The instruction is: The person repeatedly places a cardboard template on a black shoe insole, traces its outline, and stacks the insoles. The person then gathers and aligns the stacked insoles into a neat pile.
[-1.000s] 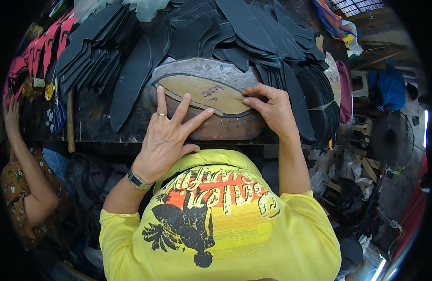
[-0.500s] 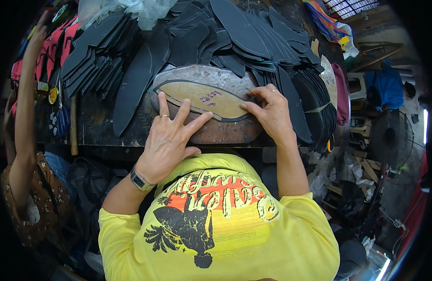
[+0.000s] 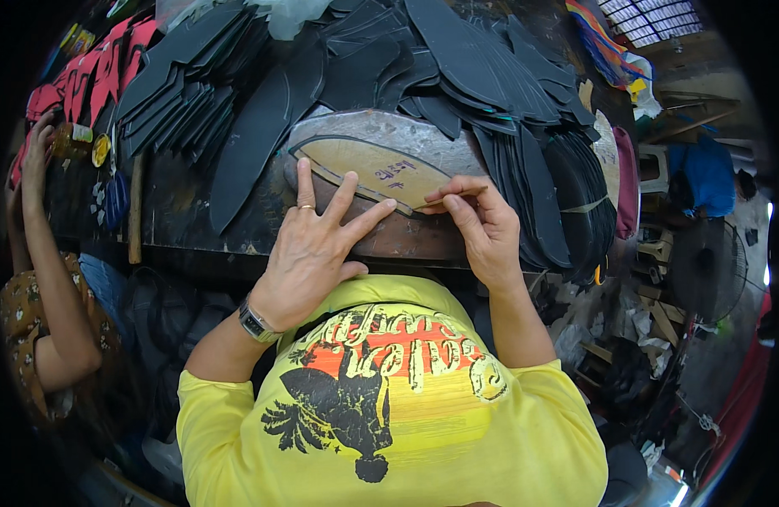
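As the template slants lengthwise down rightward, the left hand lies spread — the right hand pinching a stick.

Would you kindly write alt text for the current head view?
A spread left hand rests on a dark-edged, leaf-shaped tan piece atop a slab; the right hand pinches a thin tool at the piece's edge. Stacked black pieces lie beyond.

The right hand (thin stick too) moved lower.

One tan template, one thin tool, one wristwatch, one yellow shirt, one fan
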The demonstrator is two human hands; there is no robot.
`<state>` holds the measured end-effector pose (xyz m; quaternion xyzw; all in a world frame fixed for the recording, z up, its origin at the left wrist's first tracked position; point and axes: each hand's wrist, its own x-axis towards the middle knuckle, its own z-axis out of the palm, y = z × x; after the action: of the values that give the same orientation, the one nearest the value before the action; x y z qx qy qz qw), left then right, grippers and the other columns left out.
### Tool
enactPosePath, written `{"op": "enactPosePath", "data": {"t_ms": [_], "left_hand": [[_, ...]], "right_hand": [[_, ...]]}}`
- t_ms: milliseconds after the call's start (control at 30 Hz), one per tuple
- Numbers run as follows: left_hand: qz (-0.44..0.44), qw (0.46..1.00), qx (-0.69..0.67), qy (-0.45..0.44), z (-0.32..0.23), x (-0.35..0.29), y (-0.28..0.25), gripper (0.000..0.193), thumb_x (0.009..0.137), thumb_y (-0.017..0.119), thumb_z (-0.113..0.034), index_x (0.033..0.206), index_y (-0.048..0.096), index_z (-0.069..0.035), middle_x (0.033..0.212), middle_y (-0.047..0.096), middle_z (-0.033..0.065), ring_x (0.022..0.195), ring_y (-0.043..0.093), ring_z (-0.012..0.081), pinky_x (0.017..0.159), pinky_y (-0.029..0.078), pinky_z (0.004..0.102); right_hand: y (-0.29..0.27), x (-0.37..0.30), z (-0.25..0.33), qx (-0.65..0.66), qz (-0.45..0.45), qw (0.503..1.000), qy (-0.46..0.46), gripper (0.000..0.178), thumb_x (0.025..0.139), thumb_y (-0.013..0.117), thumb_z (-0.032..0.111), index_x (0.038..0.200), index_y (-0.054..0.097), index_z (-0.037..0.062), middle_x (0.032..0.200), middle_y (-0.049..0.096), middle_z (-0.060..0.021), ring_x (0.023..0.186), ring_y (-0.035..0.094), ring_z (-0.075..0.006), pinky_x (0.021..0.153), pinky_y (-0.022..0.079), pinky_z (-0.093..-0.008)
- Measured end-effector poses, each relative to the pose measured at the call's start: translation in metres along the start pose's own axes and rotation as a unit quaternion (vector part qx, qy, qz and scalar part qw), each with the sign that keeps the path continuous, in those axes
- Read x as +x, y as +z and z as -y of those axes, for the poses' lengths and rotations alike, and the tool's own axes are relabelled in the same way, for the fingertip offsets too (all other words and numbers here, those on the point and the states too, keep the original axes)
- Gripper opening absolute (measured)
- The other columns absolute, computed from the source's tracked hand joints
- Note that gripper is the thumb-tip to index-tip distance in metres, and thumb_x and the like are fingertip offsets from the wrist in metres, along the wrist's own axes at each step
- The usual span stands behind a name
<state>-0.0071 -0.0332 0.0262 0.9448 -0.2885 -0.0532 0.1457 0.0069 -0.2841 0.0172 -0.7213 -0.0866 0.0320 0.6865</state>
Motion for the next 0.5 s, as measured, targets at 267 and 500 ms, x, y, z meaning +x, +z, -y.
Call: {"op": "enactPosePath", "data": {"t_ms": [267,500], "left_hand": [[0.006,1.000,-0.007,-0.003,0.0017,0.0007,0.0048,0.099,0.072,0.091,-0.032,0.158,0.042,-0.039,0.161,0.034,0.0160,0.149,0.016,0.0638,0.100,0.051,0.0543],[0.006,1.000,-0.021,-0.011,0.0003,-0.0007,0.0047,0.099,0.072,0.092,-0.031,0.158,0.043,-0.038,0.161,0.034,0.0164,0.149,0.017,0.0634,0.102,0.050,0.0558]], "right_hand": [[-0.0039,-0.0076,-0.0099,-0.088,0.008,0.996,-0.022,0.014,0.102,0.060,-0.004,0.117,0.060,-0.0032,0.112,0.071,-0.0129,0.101,0.071,-0.0188,0.092,0.057,-0.0299],[-0.0010,-0.0013,-0.0030,-0.226,0.038,0.971,-0.060,0.007,0.101,0.063,-0.002,0.108,0.065,-0.0023,0.100,0.074,-0.0108,0.091,0.073,-0.0159,0.082,0.057,-0.0274]]}}
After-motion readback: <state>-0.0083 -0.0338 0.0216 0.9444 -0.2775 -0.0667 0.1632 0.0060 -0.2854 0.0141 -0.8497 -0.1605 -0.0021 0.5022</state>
